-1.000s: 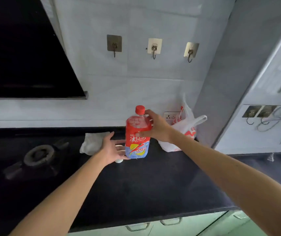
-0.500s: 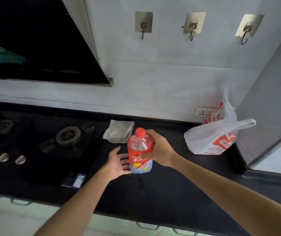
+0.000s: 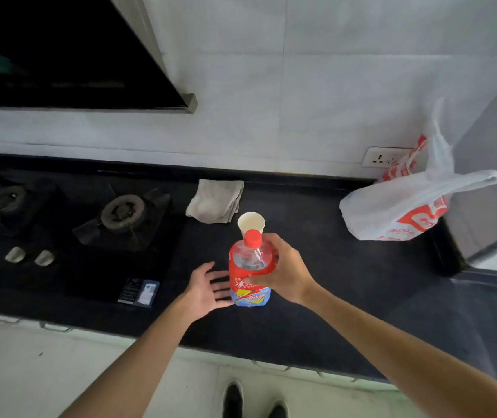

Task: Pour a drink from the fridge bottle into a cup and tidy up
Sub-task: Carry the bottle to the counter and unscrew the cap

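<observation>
A clear drink bottle [image 3: 248, 273] with a red cap and a red, blue and yellow label stands upright on the black counter [image 3: 331, 297]. My right hand [image 3: 283, 274] grips its upper body from the right. My left hand [image 3: 209, 289] is open, fingers spread, beside the bottle's lower left side, touching or nearly touching it. A white paper cup [image 3: 251, 222] stands upright just behind the bottle, its lower part hidden by the cap; what it holds cannot be seen.
A grey folded cloth [image 3: 215, 200] lies behind the cup. A gas hob [image 3: 120, 212] with two burners fills the left counter, a small dark card [image 3: 140, 292] at its front. A white and red plastic bag [image 3: 407, 206] sits at the back right by a wall.
The view has tilted down and nearer, so the cup behind the bottle now shows. Both hands stay at the bottle, the right still gripping it, the left open beside it.
</observation>
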`<action>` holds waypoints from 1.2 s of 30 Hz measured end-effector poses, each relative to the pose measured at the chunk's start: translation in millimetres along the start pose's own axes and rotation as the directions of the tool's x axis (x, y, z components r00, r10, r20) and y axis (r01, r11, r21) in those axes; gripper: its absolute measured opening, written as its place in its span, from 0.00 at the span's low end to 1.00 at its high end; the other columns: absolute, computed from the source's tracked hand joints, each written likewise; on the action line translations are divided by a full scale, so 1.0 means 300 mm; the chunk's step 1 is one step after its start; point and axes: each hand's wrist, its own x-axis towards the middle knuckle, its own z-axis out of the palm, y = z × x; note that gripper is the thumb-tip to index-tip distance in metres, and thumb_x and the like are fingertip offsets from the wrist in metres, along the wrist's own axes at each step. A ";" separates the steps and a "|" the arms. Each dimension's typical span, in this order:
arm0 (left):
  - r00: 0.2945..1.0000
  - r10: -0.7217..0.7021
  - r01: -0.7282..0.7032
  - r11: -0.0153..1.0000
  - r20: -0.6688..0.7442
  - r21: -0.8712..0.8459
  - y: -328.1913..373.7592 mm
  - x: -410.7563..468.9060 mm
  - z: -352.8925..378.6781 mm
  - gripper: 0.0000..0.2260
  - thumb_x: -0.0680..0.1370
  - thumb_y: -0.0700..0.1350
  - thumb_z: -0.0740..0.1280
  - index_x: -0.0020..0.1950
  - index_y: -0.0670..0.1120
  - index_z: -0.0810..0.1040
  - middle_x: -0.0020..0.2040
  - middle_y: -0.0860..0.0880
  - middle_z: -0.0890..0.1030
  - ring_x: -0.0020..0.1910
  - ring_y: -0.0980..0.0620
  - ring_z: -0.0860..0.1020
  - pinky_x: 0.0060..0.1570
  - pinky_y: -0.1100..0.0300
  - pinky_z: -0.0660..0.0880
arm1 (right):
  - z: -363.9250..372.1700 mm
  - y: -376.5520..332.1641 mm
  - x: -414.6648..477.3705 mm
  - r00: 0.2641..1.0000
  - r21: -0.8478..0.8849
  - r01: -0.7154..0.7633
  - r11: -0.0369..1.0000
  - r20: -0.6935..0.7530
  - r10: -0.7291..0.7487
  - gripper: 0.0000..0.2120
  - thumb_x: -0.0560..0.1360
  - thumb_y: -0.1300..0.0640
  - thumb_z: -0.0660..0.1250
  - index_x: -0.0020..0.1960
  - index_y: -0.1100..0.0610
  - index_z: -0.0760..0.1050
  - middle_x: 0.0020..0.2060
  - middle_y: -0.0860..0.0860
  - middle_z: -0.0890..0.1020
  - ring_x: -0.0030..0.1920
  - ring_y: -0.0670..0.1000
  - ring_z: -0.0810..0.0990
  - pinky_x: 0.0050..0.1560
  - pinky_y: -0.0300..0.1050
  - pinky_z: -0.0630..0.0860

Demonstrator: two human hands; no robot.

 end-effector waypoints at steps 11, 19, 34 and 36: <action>0.981 0.149 -0.178 0.943 0.124 0.281 -0.003 0.029 -0.041 0.10 0.81 0.40 0.61 0.59 0.42 0.78 0.55 0.38 0.83 0.54 0.39 0.82 0.58 0.42 0.78 | 0.062 0.052 -0.007 0.996 -0.070 -0.023 0.997 -0.083 0.017 0.36 0.60 0.48 0.83 0.61 0.37 0.66 0.57 0.41 0.75 0.56 0.42 0.77 0.55 0.36 0.75; 0.827 0.349 -0.562 0.490 0.441 0.667 -0.029 0.010 -0.091 0.32 0.73 0.37 0.73 0.71 0.58 0.66 0.66 0.55 0.76 0.64 0.56 0.77 0.61 0.58 0.77 | 0.097 0.057 0.002 0.998 -0.106 -0.023 0.994 -0.060 0.017 0.36 0.62 0.48 0.82 0.64 0.41 0.67 0.59 0.41 0.73 0.57 0.41 0.76 0.52 0.29 0.74; 0.542 0.517 -0.824 0.173 0.663 0.540 0.048 0.015 -0.052 0.39 0.69 0.49 0.80 0.75 0.53 0.65 0.69 0.56 0.73 0.69 0.57 0.72 0.67 0.56 0.74 | 0.082 -0.045 0.003 1.000 -0.367 0.003 0.930 0.029 0.008 0.41 0.65 0.38 0.77 0.70 0.44 0.61 0.66 0.42 0.65 0.65 0.46 0.67 0.60 0.45 0.77; 0.548 0.495 -0.819 0.157 0.674 0.551 0.052 0.028 -0.053 0.38 0.69 0.49 0.79 0.75 0.54 0.64 0.69 0.57 0.73 0.69 0.57 0.73 0.67 0.53 0.74 | 0.056 -0.122 0.009 0.999 -0.535 0.036 0.844 -0.006 -0.047 0.41 0.67 0.35 0.73 0.72 0.48 0.60 0.63 0.45 0.71 0.61 0.47 0.70 0.55 0.46 0.76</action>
